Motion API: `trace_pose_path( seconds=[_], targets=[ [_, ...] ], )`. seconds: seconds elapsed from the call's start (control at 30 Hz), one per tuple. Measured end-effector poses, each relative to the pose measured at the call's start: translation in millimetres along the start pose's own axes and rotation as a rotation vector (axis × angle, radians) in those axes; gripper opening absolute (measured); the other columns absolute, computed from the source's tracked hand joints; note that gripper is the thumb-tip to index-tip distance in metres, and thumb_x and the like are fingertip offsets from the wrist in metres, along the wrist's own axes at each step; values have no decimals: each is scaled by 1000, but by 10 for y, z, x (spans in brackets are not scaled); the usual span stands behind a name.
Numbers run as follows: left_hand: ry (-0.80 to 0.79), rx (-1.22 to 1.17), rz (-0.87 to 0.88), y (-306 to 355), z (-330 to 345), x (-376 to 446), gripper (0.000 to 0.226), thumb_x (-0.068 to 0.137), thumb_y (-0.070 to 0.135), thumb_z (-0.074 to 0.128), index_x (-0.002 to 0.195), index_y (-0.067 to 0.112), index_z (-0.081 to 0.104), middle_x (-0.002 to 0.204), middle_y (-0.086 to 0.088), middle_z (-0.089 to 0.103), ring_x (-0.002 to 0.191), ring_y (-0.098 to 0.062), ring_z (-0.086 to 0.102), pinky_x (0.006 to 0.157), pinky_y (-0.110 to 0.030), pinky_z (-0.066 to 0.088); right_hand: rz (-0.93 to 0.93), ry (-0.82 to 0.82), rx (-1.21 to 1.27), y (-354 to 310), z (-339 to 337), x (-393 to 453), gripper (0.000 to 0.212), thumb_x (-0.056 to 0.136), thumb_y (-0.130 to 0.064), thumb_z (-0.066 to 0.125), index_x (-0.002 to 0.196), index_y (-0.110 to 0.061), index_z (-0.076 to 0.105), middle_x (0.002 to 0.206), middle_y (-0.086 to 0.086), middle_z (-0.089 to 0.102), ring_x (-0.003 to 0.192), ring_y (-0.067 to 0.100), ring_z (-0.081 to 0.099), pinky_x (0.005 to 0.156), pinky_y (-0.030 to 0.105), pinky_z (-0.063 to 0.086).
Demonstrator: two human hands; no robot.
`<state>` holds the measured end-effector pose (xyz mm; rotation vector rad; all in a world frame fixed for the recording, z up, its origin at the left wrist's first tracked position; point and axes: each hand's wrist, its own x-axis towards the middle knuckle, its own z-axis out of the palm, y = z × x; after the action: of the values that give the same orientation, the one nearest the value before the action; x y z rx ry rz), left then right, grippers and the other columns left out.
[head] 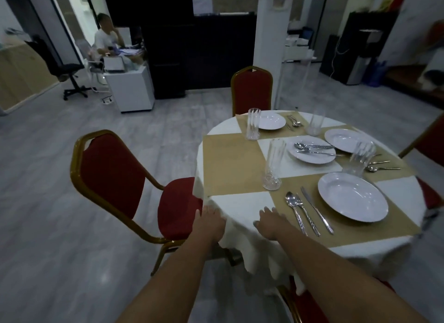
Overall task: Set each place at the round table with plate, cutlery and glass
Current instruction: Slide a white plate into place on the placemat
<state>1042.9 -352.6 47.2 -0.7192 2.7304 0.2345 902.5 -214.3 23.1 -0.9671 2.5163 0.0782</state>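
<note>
Left hand (209, 223) flat on tablecloth (237, 203) at table rim, fingers straight, holding nothing. Right hand (269, 223) same, just beside, fingers spread on cloth. Near right hand: spoon (295, 211), fork (308, 214), knife (317, 209) on tan placemat (300, 185), beside near plate (352, 196). Tall glass (274, 165) upright beyond cutlery. Centre plate (311, 150) carries loose cutlery. Two more plates, three more glasses farther off. Red chair (113, 176) left of table.

dim, cool indoor light with soft shadows; brighter doorway far beyond the left grip (208, 223); wide-angle bending at edges; slight blur throughout.
</note>
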Motion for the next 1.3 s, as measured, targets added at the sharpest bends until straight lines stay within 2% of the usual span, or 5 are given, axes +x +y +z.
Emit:
trace_pose_path(
  seconds=[0.13,0.37,0.87,1.17,1.3],
  targets=[
    [19,-60,-15,-73,-12,409,53,104,31,20,151,6,17,160,-15,9,148,-29,6,120,-50,8,8,-14,-6,2,-111,211,55,101,-39,27,145,-7,33,154,9,28,145,30,20,113,48,23],
    [13,-65,23,-132,-129,944,56,104,37,20,152,8,18,161,-14,10,148,-28,7,120,-48,8,72,-19,5,48,-267,581,57,102,-41,27,148,-8,29,157,10,23,145,31,20,115,48,22],
    [9,94,345,-459,-519,2360,55,104,37,19,150,7,21,160,-14,13,148,-29,11,119,-47,11,399,58,270,-49,-429,1350,51,99,-38,34,142,-10,38,153,11,31,141,32,29,115,47,26],
    [-36,131,455,-342,-572,2918,55,104,37,19,150,8,22,160,-13,13,148,-28,10,119,-47,11,622,83,389,166,-398,1485,39,95,-24,36,125,-8,54,129,14,52,122,34,51,102,41,41],
    [-50,140,508,-138,-589,3182,55,104,37,20,150,8,22,160,-13,14,148,-28,12,119,-47,12,661,132,433,368,-543,1506,45,94,-40,47,128,-11,52,130,11,52,124,29,52,99,37,43]
  ],
)
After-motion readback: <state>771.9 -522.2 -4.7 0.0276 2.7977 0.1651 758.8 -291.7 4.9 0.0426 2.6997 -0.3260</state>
